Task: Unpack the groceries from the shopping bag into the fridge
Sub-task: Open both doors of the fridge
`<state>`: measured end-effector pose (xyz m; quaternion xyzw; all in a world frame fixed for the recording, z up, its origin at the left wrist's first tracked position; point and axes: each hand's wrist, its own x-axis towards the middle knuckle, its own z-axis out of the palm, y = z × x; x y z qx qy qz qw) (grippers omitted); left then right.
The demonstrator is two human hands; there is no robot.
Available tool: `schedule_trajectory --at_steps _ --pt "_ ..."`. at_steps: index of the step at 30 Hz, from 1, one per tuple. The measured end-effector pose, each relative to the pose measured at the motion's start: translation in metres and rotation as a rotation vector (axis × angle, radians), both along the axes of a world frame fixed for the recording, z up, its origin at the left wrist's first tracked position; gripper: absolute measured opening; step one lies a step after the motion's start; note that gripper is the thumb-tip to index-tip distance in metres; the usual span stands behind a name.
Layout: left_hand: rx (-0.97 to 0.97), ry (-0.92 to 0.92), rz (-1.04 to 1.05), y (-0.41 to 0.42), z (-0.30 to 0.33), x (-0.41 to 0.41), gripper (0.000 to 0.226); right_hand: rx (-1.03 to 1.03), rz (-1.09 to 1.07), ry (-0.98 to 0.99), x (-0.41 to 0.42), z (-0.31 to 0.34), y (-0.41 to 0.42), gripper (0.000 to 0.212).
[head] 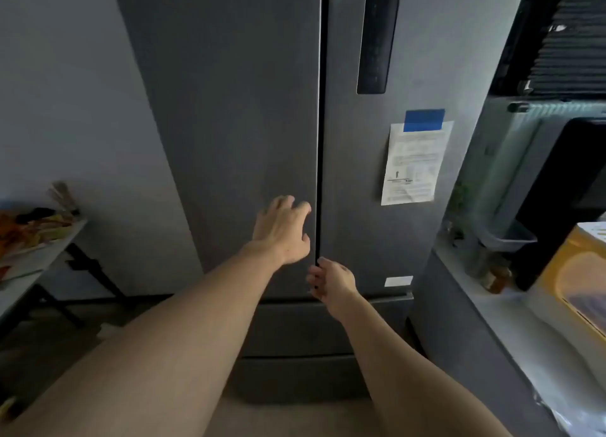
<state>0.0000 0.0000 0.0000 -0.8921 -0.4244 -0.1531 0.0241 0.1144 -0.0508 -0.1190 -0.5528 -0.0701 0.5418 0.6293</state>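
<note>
A tall dark grey fridge (236, 125) with two upper doors fills the middle of the head view, and both doors are closed. My left hand (283, 231) is spread against the left door, fingertips close to the centre seam. My right hand (331, 282) is lower, with its fingers curled at the edge of the right door (360, 213) by the seam. Neither hand holds an item. Below the doors runs a closed drawer front (295, 331). No shopping bag is in view.
A paper sheet (414, 164) is taped to the right door with blue tape. A table (39, 259) with colourful items stands at the left. A counter (511, 331) on the right carries a yellow box (580, 279), a clear bin and a dark appliance.
</note>
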Motion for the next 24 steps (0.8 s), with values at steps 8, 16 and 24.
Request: schedule_trajectory --at_steps 8,16,24 --pt "0.314 0.182 -0.199 0.079 -0.071 0.038 0.054 -0.237 -0.169 0.372 0.02 -0.131 0.075 0.036" --pt "0.682 0.215 -0.279 0.114 -0.129 0.042 0.048 -0.162 -0.428 0.724 0.017 -0.189 0.127 0.042" --pt "0.693 0.308 -0.288 0.109 -0.104 0.047 0.031 -0.128 -0.492 0.788 0.006 -0.193 0.138 0.05"
